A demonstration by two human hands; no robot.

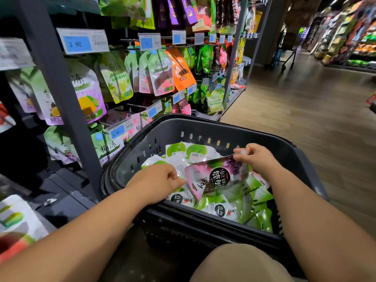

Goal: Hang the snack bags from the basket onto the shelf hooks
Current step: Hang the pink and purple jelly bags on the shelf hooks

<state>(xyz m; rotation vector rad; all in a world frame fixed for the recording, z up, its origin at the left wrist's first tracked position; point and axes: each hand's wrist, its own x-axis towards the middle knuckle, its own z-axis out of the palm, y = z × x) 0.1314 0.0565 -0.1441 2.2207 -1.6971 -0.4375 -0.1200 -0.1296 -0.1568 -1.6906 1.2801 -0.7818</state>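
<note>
Our right hand pinches the top corner of the purple bag, lifted over the pile in the basket; our left hand grips its lower edge; we should find its hang hole before reaching for the hooks.

Both hands inside dark basket beside snack shelf. Right hand pinches corner of purple grape bag, lifted above green bags. Left hand curled at bag's opposite edge. Pouches hang from shelf hooks, blue price tags in front.
</note>
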